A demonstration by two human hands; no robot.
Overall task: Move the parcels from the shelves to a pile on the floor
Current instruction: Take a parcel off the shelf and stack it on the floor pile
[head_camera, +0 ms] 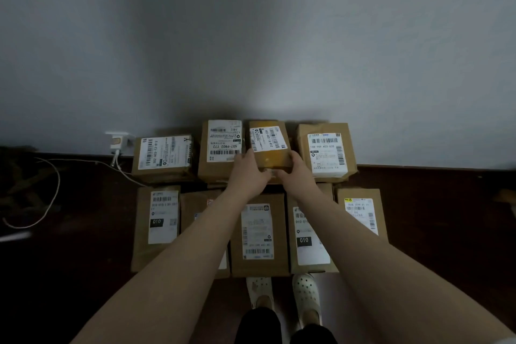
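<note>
Parcel-stacking at floor level, seen from above. Holding a small brown carton (pixel 269 148) in the upper middle of the frame, hard against the grey wall (pixel 251 36): cardboard shining yellowish under tape, wearing a white barcode label tilted across its top. Sitting in the back row of the pile, close between a taller labelled box (pixel 220 148) on its left and a paper-wrapped box (pixel 325 153) on its right. Unclear from this angle: set down, or hanging just clear of the row.

Gripping with both hands, bare forearms reaching up the frame from the lower corners. Curling the left hand (pixel 248 173) round the carton's near left corner, fingers pressing against its side. Clasping the near right corner with the right hand (pixel 297 173), thumb lying along the front edge and nearly meeting the left hand there.

Lying nearer the camera on the dark floor (pixel 446 218), a front row of five labelled boxes (pixel 258 234), with the second box from the left (pixel 195 209) half hidden under the left forearm. Standing just below that row, a pair of pale perforated clogs (pixel 305 293). Plugging into the wall at the left end of the pile, a white charger (pixel 120 142), trailing a cable (pixel 50 198) in a loop across the floor at the frame's left.
</note>
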